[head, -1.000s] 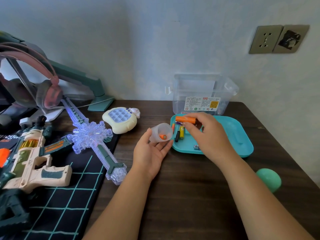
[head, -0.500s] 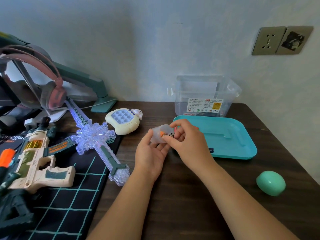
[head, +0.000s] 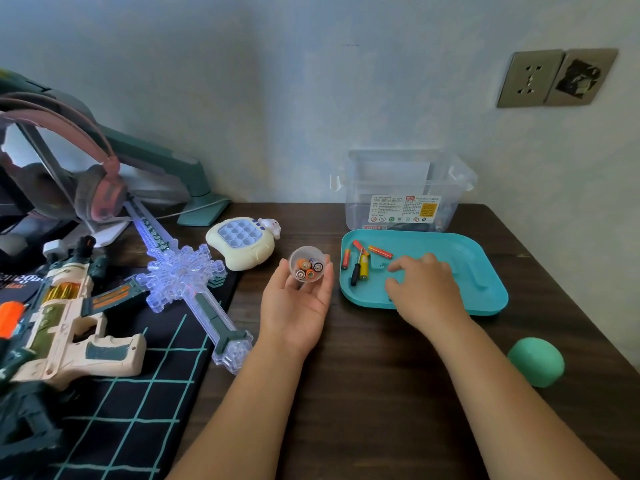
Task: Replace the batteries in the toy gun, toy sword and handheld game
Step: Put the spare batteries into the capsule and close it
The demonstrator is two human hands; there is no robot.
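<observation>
Left hand (head: 298,303) cups a small clear plastic cup (head: 294,261) holding four upright batteries (head: 309,269). Three orange batteries (head: 380,251) lie on the teal plastic tray (head: 485,268), just beyond the right hand (head: 426,285), whose fingers are curled. I cannot tell whether they hold anything.

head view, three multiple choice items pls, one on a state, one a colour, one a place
1. The left hand: A holds the cup of batteries; B lies flat, empty; C makes a bare fist.
2. The tray is: A red; B white; C teal.
3. The handheld game lies: A on the tray; B in the left hand; C beside the toy sword.
Key: 1 A, fingers curl round the clear cup. 2 C, its rim is teal. 3 C, it sits just right of the sword's guard.
</observation>
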